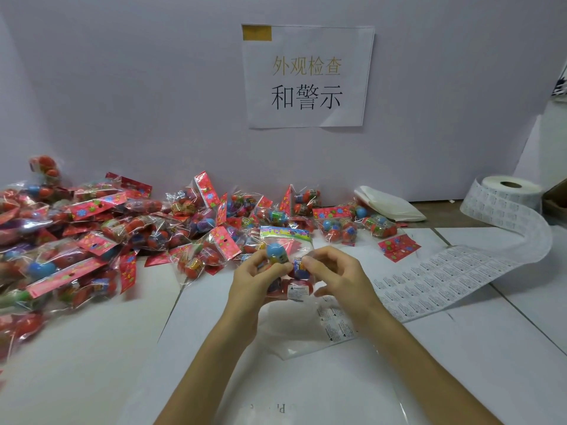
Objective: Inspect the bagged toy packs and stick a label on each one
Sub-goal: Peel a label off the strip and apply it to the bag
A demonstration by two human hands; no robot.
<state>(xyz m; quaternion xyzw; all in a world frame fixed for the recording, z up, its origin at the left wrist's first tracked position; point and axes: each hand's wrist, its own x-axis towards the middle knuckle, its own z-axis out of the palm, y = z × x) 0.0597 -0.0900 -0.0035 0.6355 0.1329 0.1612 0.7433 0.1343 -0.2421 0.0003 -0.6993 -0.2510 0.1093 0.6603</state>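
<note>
Since the toy pack (277, 251), pinched between the left grip (254, 280) and right grip (334, 271), is likely a light, slippery film bag over hard capsules, hold the capsules; its label (298, 292) sits just below both grips.

Left hand (256, 279) and right hand (336, 271) raised close together, forearms converging, fingers curled, pinching.

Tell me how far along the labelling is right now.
Done: the held pack already carries a white label. In hand: the left hand and right hand both grip it. Left: the pile of packs behind it, labels not discernible there; the label strip has many stickers on it.
</note>
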